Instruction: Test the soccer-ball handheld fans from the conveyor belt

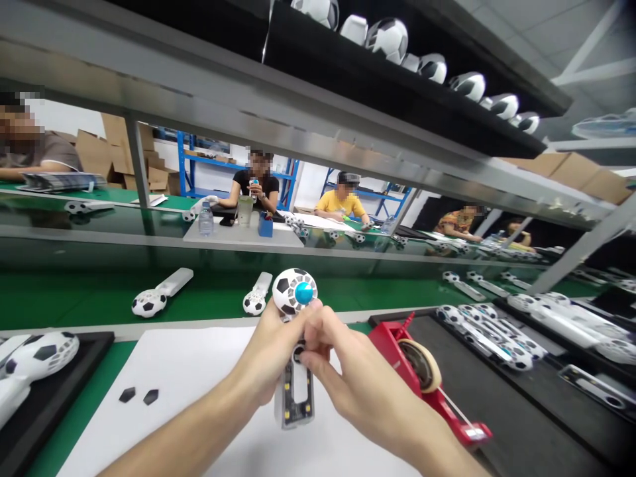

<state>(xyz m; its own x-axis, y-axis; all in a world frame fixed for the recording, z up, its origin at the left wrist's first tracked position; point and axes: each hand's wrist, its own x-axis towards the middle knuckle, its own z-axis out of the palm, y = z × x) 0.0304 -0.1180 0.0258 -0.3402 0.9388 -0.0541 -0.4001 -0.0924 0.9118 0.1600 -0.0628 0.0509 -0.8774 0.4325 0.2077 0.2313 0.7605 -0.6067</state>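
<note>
Wrapped around the football-patterned device, the left hand holds it above the white sheet; the right hand has thumb and forefinger nearly together against it, whether pinching anything I cannot tell. Black pentagons lie on the sheet's left, a tape dispenser to its right.

Water bottle, cardboard boxes beside blue shelving, yellow-shirted person

The head view looks forward and down from close behind the hands, across the bench to co-workers.
</note>
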